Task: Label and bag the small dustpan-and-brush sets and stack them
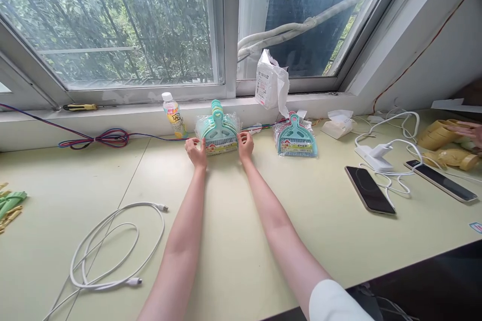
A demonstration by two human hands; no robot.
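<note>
A stack of small dustpan-and-brush sets [219, 133] in clear plastic wrap stands at the back of the table, against the sill wall. The front dustpan is turquoise with a printed label across its brush. My left hand [196, 153] grips the stack's left edge, and my right hand [245, 146] grips its right edge, thumbs toward the front. To the right stands a second wrapped stack of dustpan sets [295, 138], turquoise in front with pink behind. A drink bottle [173, 116] with a white cap is just left of the held stack.
On the left lie a coiled white cable [85, 261] and a red-and-blue wire bundle [109, 139]. A torn white package [271, 83] rests on the sill. Phones [369, 189], a power strip [374, 157] and a tissue pack [338, 124] lie right. Another person's hand [469, 130] is at far right.
</note>
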